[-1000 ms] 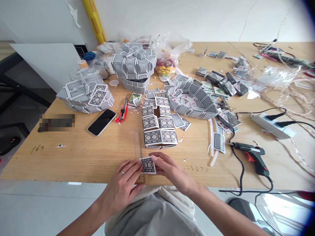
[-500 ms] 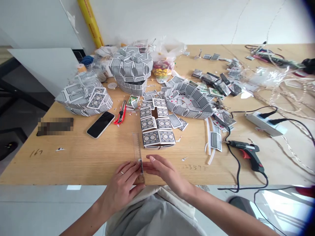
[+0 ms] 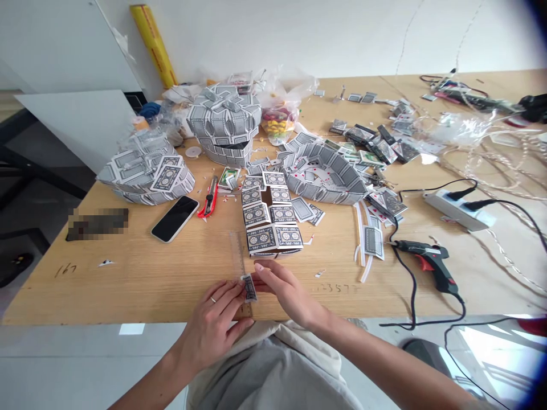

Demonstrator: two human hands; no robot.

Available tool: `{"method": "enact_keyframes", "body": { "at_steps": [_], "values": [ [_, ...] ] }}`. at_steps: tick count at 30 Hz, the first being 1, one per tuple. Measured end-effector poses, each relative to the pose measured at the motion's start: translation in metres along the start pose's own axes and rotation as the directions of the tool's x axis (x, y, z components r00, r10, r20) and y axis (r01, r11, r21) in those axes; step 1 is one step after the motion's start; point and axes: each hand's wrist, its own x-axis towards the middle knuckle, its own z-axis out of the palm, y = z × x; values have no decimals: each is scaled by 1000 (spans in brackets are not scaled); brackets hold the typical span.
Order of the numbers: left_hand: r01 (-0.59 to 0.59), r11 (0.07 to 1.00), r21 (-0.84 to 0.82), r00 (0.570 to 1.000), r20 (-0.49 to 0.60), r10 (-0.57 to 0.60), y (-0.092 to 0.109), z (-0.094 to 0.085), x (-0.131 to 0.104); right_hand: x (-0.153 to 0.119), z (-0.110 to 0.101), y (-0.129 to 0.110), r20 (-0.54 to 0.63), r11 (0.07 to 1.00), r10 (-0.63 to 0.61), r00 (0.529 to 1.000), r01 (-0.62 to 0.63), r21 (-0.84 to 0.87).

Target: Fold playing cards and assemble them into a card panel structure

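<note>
A small dark-patterned playing card lies between my hands near the table's front edge, its visible part against a clear ruler. My left hand presses its fingertips down on the ruler and the card's left side, pinning them to the table. My right hand is just right of the card, fingers stretched out and thumb on top; its fingertips are partly hidden behind the card. Just beyond stands a box-like piece made of playing cards, with gaps in its top.
Left are a phone, a red utility knife and card-built lidded boxes. Behind is an open card tray. Right are a glue gun with a trailing cord, white strips and a power strip.
The card's right part, earlier seen nearly edge-on beside the ruler, now shows more of its patterned face. My right hand has shifted slightly; the left keeps pressing. The view has tilted a little.
</note>
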Motion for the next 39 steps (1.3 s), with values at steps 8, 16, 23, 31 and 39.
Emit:
{"method": "enact_keyframes", "body": {
  "at_steps": [8, 16, 23, 31, 39],
  "values": [
    [2, 1000, -27, 1000, -15, -3, 0, -1, 1, -29, -1, -9, 57, 952, -36, 998, 51, -303],
    [-16, 1000, -2, 999, -30, 16, 0, 1, -1, -55, -2, 2, 140, 927, -73, 987, 119, -355],
    [1, 1000, -8, 1000, -22, -1, 0, 3, -5, -59, -6, 6, 153, 948, -45, 987, 91, -304],
    [-26, 999, 21, 1000, -10, 26, -1, 1, -3, -58, -10, 22, 156, 975, -35, 987, 68, -213],
    [11, 1000, -13, 1000, -23, -11, -1, 1, -4, -38, -3, 24, 114, 903, -182, 977, 211, -374]
  ]
}}
